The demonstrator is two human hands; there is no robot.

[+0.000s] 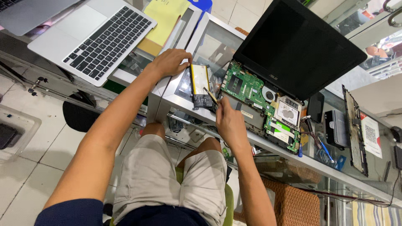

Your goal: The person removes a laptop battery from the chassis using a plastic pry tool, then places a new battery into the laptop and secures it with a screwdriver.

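An opened black laptop (293,46) lies on the glass counter with its green circuit board (247,88) and fan exposed. To its left sits a flat battery pack (200,83) with a yellow face. My left hand (169,62) rests on the battery's upper left corner. Pinched in my right hand (228,119) is a thin yellow-handled tool (210,95), whose tip points at the battery's lower right end, beside the board.
A silver laptop (94,37) stands open at the upper left, with a yellow pad (165,19) next to it. Right of the black laptop lie a removed bottom cover (356,129), a small black case (335,127) and a blue pen (325,151). A wicker stool (293,201) sits below the counter.
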